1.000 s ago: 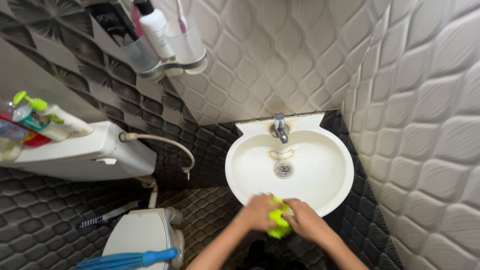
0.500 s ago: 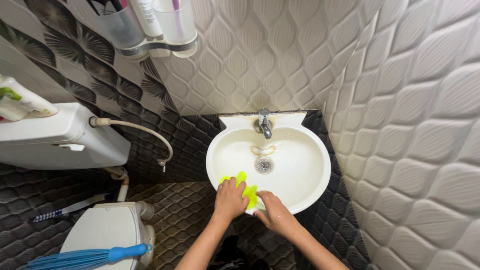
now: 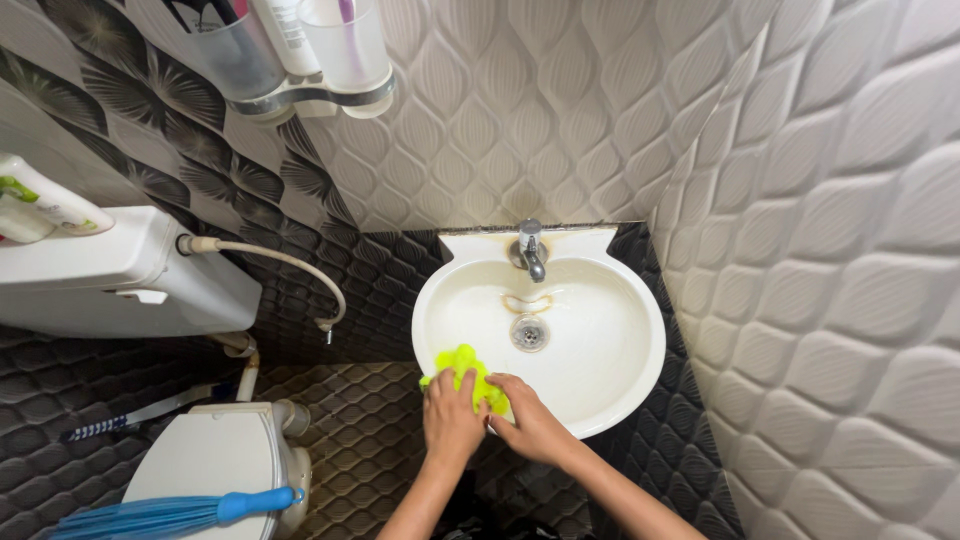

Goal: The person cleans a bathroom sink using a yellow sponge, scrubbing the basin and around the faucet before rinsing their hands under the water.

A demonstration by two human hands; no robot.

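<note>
Hands meet at the sink's [image 3: 640,385] near rim — left hand [image 3: 452,420] and right hand [image 3: 532,425] both clamped on a yellow-green cloth [image 3: 462,365], pressed against the basin's front-left edge.

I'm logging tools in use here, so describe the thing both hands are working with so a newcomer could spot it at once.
Find the white oval sink on the dark tiled wall, below its metal tap. At its front-left rim, the left hand and right hand press on a scrubbing cloth. It is the only neon yellow-green thing on the basin.
</note>
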